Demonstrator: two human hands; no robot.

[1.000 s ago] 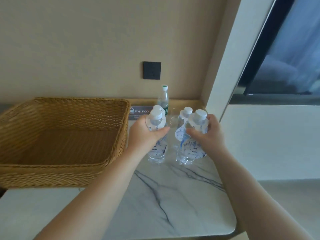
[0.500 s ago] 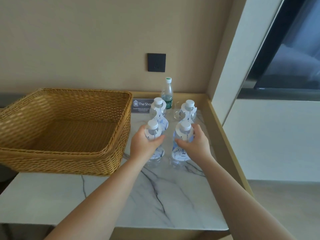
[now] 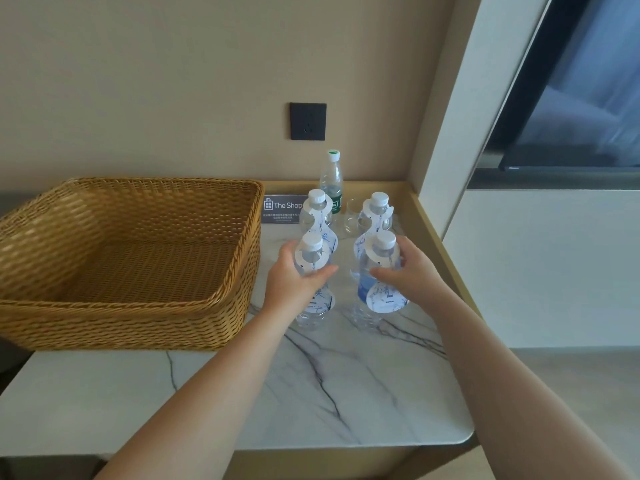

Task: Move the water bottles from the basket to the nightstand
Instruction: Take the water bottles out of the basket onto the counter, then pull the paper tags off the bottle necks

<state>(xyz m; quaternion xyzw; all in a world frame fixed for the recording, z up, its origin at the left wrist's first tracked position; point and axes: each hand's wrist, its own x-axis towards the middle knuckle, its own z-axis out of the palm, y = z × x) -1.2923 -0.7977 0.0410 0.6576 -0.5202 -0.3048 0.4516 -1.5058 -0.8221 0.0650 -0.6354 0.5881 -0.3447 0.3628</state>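
The wicker basket [image 3: 239, 306] sits on the left of the marble nightstand top [image 3: 346, 393], and I see nothing inside it. Right of it stand several clear water bottles with white caps and paper neck tags. My left hand [image 3: 294, 282] is wrapped around the near left bottle [image 3: 313, 306], which stands on the marble. My right hand [image 3: 412, 275] grips the near right bottle [image 3: 375, 268], also upright on the marble. Two more tagged bottles, the far left one [image 3: 316, 209] and the far right one [image 3: 377, 209], stand just behind them.
A taller green-labelled bottle [image 3: 331, 181] stands by the wall, with a clear glass [image 3: 353, 220] and a dark "The Shop" sign [image 3: 282, 209] beside it. A black wall socket [image 3: 308, 121] is above. The top's right edge [image 3: 433, 237] has a gold rim.
Both hands have come down and toward me with their bottles, which now rest on the marble in front of the two rear bottles. The view has pulled back slightly.
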